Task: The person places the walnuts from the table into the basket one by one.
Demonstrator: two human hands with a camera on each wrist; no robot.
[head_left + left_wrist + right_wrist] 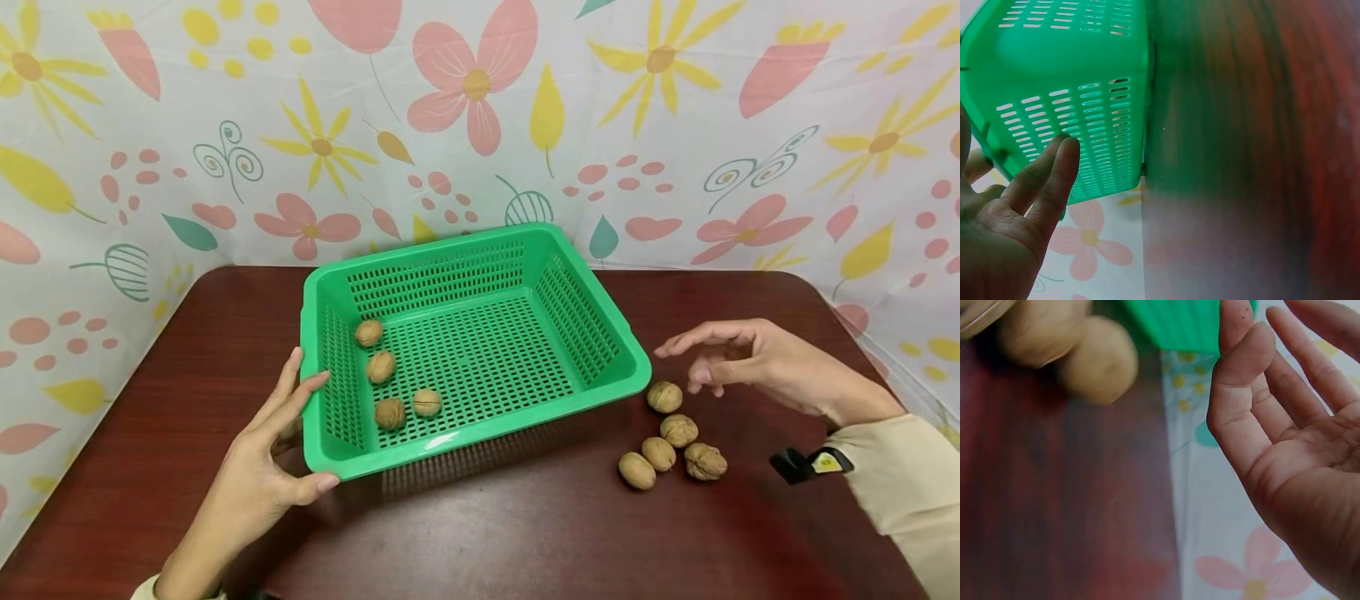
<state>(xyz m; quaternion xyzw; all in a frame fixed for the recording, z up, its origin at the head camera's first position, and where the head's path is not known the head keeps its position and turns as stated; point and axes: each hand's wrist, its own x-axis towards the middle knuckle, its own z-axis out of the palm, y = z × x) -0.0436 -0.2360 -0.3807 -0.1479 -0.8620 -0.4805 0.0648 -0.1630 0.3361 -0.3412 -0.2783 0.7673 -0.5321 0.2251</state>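
A green plastic basket (pixel 480 433) with slotted walls stands on the table, slightly turned. Several walnuts (pixel 381 367) lie inside it, toward its left end. My left hand (pixel 255 467) holds the basket's left rim near the front corner, with the thumb at the corner and a fingertip over the edge. In the left wrist view, two fingers (pixel 1060 172) lie along the basket's outer wall. My right hand (pixel 757 367) hovers right of the basket with loosely bent fingers, holding nothing. Just below and left of it, several more walnuts (pixel 678 431) form a loose group on the table.
The dark red-brown wooden table (pixel 480 542) extends to a patterned cloth (pixel 480 192) hung behind and at both sides. A black strap device (pixel 802 465) sits at the right wrist, by the beige sleeve (pixel 900 475).
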